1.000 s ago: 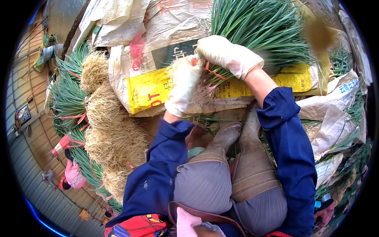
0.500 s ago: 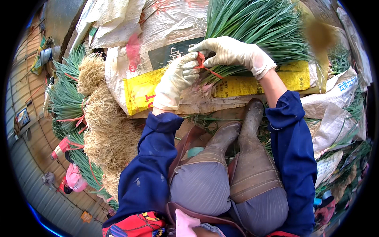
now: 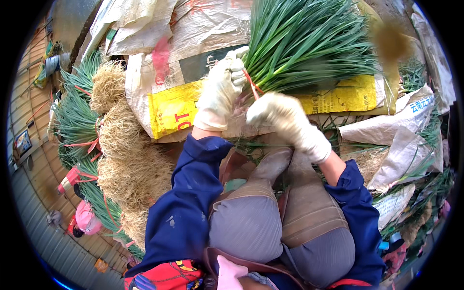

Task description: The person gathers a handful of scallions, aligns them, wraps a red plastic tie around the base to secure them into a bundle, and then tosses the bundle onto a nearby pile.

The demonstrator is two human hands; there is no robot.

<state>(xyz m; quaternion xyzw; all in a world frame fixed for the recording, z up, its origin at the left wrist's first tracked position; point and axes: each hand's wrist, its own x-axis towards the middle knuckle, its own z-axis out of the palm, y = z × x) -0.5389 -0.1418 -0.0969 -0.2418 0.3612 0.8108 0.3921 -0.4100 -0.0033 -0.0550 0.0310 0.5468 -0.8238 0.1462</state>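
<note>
A large bunch of scallions [image 3: 304, 48], with long thin green leaves, lies across a flattened sack with its leaves pointing away to the upper right. My left hand [image 3: 222, 89], in a pale work glove, curls round the root end of the bunch, hiding most of it. A red plastic tie [image 3: 253, 86] circles the stems just beside those fingers. My right hand [image 3: 285, 118], gloved too and blurred by motion, is closed below the stems, and the tie's loose end runs down into it.
Tied bunches with pale tangled roots [image 3: 130, 150] are stacked on the left. White and yellow woven sacks [image 3: 169, 113] cover the work surface. Other sacks [image 3: 386, 113] and loose greens lie on the right. My knees and boots [image 3: 275, 166] are below. A person in pink [image 3: 88, 218] appears far left.
My right hand has dropped down and toward me from above the tie, drawing its end downward. My left hand has shifted from the tie to the root end of the bunch.
</note>
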